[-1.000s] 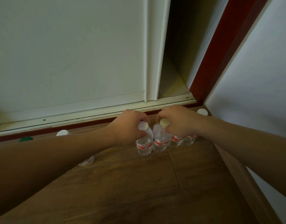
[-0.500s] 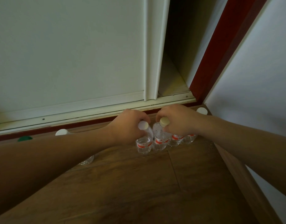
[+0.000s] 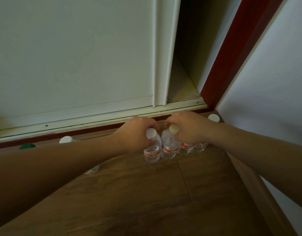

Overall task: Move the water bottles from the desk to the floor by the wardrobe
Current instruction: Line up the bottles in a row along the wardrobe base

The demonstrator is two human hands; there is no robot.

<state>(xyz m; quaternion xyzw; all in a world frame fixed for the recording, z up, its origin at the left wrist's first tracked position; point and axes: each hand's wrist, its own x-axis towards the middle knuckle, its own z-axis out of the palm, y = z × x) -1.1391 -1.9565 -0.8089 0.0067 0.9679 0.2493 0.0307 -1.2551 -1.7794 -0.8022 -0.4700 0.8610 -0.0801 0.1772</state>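
Note:
Several clear water bottles with red-and-white labels stand in a row on the wooden floor, close to the white wardrobe door. My left hand grips the neck of the leftmost bottle of the row, under its white cap. My right hand grips the neck of the neighbouring bottle, which has a cream cap. Two more labelled bottles stand to the right, partly hidden under my right hand. At the far right corner a white cap shows.
A white-capped bottle and a green cap peek over my left forearm. The sliding wardrobe door stands partly open on its track, showing a dark gap. A red frame and white wall close the right side.
Both hands and the two held bottles have stayed almost where they were; the bottles shifted very slightly toward the wardrobe.

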